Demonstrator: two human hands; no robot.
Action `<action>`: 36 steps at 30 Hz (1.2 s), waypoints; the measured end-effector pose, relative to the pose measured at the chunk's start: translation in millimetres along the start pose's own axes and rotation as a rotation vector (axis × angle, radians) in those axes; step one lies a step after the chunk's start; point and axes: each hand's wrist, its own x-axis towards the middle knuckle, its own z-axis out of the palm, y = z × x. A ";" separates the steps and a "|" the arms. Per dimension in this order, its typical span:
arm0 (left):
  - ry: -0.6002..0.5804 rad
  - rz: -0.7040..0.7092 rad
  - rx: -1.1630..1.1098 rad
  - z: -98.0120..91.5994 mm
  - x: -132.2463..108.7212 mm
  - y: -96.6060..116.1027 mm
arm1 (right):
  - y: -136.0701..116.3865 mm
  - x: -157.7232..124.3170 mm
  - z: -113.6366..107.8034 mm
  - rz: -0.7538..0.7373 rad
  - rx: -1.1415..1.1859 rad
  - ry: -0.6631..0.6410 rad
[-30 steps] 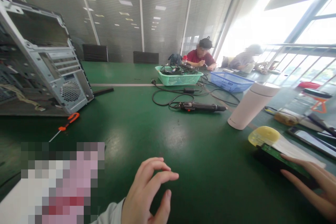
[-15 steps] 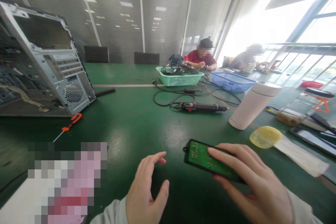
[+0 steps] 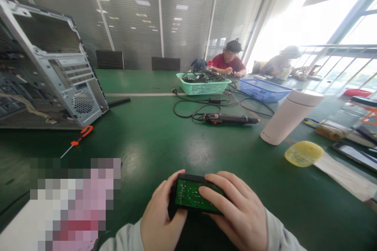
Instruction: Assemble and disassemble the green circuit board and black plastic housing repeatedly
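Fingers of both hands clamped on small green printed circuit board in black casing, low centre, just above dark green counter.
Left hand grips the left end; right hand lies over the right end, likely steadying it solder side up for viewing. Half a second ago the right hand alone carried it, further right; left hand open, empty. Open grey metal computer case far left, well apart.

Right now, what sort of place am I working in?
Probably an electronics repair workroom: an opened computer case stands on the long green table, a corded electric screwdriver lies on it, and the left hand and right hand hold a circuit board.
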 end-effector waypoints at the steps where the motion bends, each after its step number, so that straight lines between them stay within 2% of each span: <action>1: 0.010 -0.013 -0.002 0.7 -0.2 -1.2 | -1.0 0.3 0.3 0.042 0.044 -0.016; 3: 0.037 -0.031 0.000 2.1 -0.4 -1.4 | -3.6 1.2 0.8 0.197 0.195 -0.044; 5: 0.041 -0.039 0.007 2.7 -0.4 2.2 | -5.1 1.8 0.9 0.428 0.413 -0.032; 9: -0.055 -0.031 0.028 -0.4 0.0 13.3 | 1.6 4.1 -0.3 0.982 1.063 -0.088; 12: -0.074 0.000 0.054 -3.5 -0.5 16.5 | 10.4 8.1 -1.4 1.259 1.495 -0.139; 16: -0.079 0.005 0.068 -4.5 -0.9 15.1 | 13.3 14.9 -1.5 1.394 1.791 -0.239; 19: -0.071 0.014 0.101 -4.4 0.1 14.4 | 11.8 17.6 -0.3 1.477 1.942 -0.181; 23: -0.082 0.027 0.113 -4.4 1.5 15.1 | 14.3 13.8 2.7 1.553 1.949 -0.128; 25: -0.062 0.047 0.112 -3.9 1.2 16.3 | 16.6 9.7 3.7 1.466 1.787 -0.098; 27: -0.007 0.072 0.131 -3.2 0.0 18.3 | 17.8 5.4 3.9 1.291 1.521 -0.032; 29: 0.052 0.100 0.166 -2.4 -1.3 21.5 | 16.9 1.6 3.3 1.025 1.139 0.027; 32: 0.084 0.165 0.211 -1.9 -1.7 26.8 | 12.3 -1.7 1.7 0.642 0.629 0.020; 33: 0.074 0.186 0.225 -2.0 -1.2 28.1 | 10.6 -2.0 0.9 0.545 0.511 0.003; 36: 0.054 0.213 0.255 -3.5 1.2 29.4 | 7.5 -0.7 -2.0 0.393 0.381 -0.036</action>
